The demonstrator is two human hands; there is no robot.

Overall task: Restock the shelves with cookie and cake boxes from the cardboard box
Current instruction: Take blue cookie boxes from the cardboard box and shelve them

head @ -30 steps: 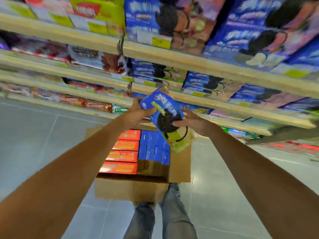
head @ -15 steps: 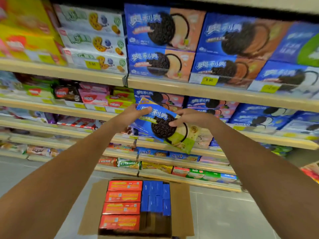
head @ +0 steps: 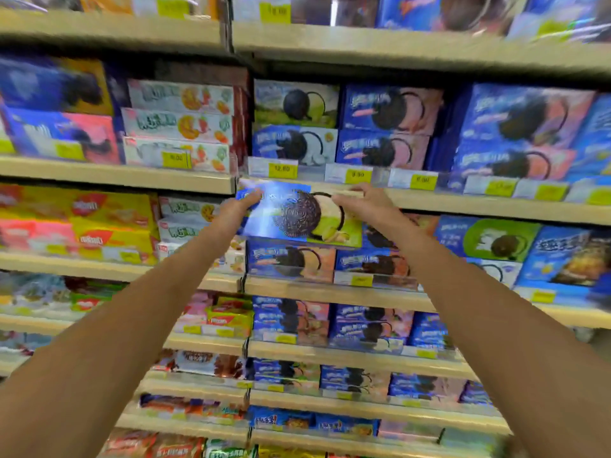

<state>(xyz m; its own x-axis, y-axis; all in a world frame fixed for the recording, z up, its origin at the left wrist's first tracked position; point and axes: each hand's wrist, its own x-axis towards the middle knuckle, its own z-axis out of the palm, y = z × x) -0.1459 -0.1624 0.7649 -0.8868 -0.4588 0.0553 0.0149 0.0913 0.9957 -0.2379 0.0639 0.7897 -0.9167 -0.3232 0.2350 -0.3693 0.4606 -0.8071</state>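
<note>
I hold a blue and green cookie box (head: 297, 214) with a dark sandwich cookie printed on it, flat-faced toward me, in front of the shelves. My left hand (head: 239, 206) grips its left edge. My right hand (head: 358, 201) grips its upper right corner. The box sits level with a beige shelf edge (head: 463, 206), directly above a blue and pink cookie box (head: 291, 262) standing on the shelf below. The cardboard box is out of view.
Beige shelves run across the whole view, packed with blue cookie boxes (head: 383, 127) on the right and white, yellow and pink boxes (head: 178, 123) on the left. Yellow price tags (head: 282, 169) hang along the shelf fronts.
Both hands have lifted the cookie box upward and turned it level toward the shelves. My view has tilted up, and the cardboard box on the floor has dropped out of sight.
</note>
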